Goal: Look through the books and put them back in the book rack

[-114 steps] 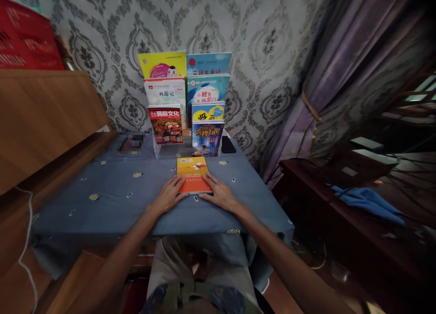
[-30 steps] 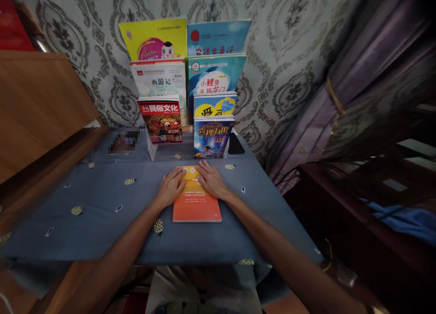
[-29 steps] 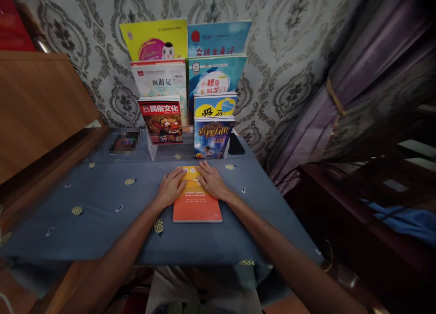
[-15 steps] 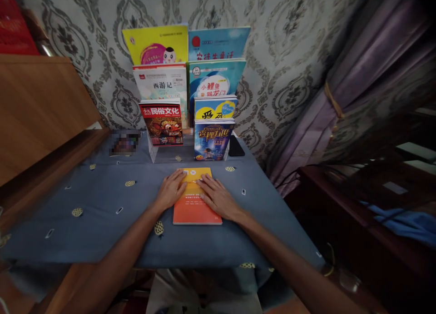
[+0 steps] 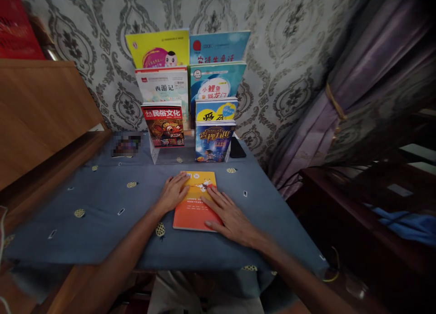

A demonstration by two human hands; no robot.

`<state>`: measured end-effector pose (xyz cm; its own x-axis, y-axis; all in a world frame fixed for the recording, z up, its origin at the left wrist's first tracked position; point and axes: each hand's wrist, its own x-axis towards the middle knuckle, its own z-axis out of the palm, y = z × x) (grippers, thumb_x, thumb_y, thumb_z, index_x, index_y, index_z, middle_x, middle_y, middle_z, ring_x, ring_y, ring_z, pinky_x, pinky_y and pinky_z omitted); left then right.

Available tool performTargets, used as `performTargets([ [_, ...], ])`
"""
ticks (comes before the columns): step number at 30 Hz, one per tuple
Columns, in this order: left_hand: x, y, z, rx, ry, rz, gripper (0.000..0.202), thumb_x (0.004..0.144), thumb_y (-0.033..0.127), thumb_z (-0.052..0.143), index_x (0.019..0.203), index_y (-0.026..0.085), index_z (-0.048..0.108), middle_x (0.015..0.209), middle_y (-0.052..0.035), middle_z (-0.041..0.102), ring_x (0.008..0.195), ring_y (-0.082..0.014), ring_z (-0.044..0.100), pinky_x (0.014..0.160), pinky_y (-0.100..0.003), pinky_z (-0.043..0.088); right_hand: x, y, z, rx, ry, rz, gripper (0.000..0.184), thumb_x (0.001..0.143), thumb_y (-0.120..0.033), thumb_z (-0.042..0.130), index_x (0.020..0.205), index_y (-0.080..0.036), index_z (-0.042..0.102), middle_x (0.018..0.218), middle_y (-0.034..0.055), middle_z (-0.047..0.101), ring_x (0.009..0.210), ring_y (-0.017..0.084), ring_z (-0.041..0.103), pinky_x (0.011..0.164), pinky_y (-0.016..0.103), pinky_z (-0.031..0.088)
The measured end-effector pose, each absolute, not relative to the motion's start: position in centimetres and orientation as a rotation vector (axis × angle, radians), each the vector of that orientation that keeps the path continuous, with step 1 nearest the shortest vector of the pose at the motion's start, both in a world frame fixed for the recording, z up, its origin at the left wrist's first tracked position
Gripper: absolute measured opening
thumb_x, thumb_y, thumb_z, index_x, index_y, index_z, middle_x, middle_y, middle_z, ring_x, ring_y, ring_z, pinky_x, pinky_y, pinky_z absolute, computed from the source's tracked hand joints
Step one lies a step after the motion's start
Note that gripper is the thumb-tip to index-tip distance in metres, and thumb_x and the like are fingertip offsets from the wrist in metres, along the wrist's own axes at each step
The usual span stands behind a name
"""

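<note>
A yellow and orange book [image 5: 195,214] lies shut on the blue tablecloth, its print upside down to me. My left hand [image 5: 174,191] rests on its upper left edge, fingers stretched out over the cover. Lower on the right side, my right hand [image 5: 229,214] lies with fingers spread and the thumb near the bottom edge. Neither hand is wrapped around the book. Behind it stands a clear display rack [image 5: 173,156] with several books, among them a red book [image 5: 166,127] and a dark blue book [image 5: 214,143] in front.
A black phone [image 5: 237,148] lies right of the rack. At the back left is a pixelated flat item [image 5: 126,145]. A wooden panel [image 5: 44,118] borders the left side. To the right hang a purple curtain [image 5: 303,141] and dark furniture [image 5: 327,205] with cables.
My right hand has slid down and toward the right edge of the book, uncovering a picture on the cover. My left hand stays near the upper left. The view has shifted slightly.
</note>
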<state>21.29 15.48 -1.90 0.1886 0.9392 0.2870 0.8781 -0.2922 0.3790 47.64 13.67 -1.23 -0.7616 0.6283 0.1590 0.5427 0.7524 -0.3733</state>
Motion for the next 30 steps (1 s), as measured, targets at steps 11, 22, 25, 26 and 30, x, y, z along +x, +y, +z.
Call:
performTargets([
  [11,21.5,15.2,-1.6,2.321,1.8,0.685,0.042,0.099,0.028,0.044,0.139,0.021,0.057,0.152,-0.0102,0.052,0.145,-0.0239,0.042,0.118,-0.05,0.035,49.1,12.3,-1.6,-0.841,-2.75,0.498,0.095,0.083,-0.074,0.059,0.159,-0.027,0.026,0.168,0.0127,0.014,0.155,0.034,0.015,0.124,0.057,0.021],
  [22,21.6,14.2,-2.0,2.389,1.606,0.778,0.043,0.096,0.03,0.051,0.136,0.022,0.061,0.147,-0.0108,0.056,0.14,-0.024,0.049,0.12,-0.049,0.032,49.7,8.7,-2.6,-0.838,-2.748,0.223,0.094,0.081,-0.052,0.075,0.159,-0.029,0.027,0.166,0.0154,0.024,0.15,0.037,0.029,0.116,0.059,0.034],
  [25,21.6,14.2,-1.9,2.4,1.533,0.782,0.043,0.095,0.031,0.053,0.135,0.022,0.062,0.146,-0.0106,0.057,0.14,-0.0242,0.05,0.12,-0.047,0.032,49.4,7.8,-3.0,-0.863,-2.696,0.139,0.083,0.082,-0.04,0.075,0.155,-0.03,0.037,0.161,0.0151,0.037,0.141,0.036,0.044,0.107,0.056,0.045],
  [26,21.6,14.2,-1.9,2.403,1.512,0.781,0.043,0.094,0.031,0.053,0.135,0.021,0.062,0.146,-0.0106,0.057,0.14,-0.0244,0.05,0.12,-0.047,0.033,49.3,7.6,-3.2,-0.86,-2.676,0.116,0.079,0.082,-0.036,0.075,0.153,-0.03,0.041,0.158,0.0149,0.042,0.138,0.035,0.047,0.104,0.054,0.048],
  [30,21.5,14.1,-1.7,2.418,1.427,0.798,0.043,0.092,0.028,0.055,0.133,0.021,0.064,0.145,-0.0106,0.058,0.139,-0.0249,0.051,0.118,-0.046,0.036,49.1,6.9,-3.6,-0.786,-2.589,0.051,0.071,0.08,-0.017,0.068,0.148,-0.026,0.049,0.148,0.0139,0.055,0.128,0.031,0.056,0.097,0.047,0.054],
])
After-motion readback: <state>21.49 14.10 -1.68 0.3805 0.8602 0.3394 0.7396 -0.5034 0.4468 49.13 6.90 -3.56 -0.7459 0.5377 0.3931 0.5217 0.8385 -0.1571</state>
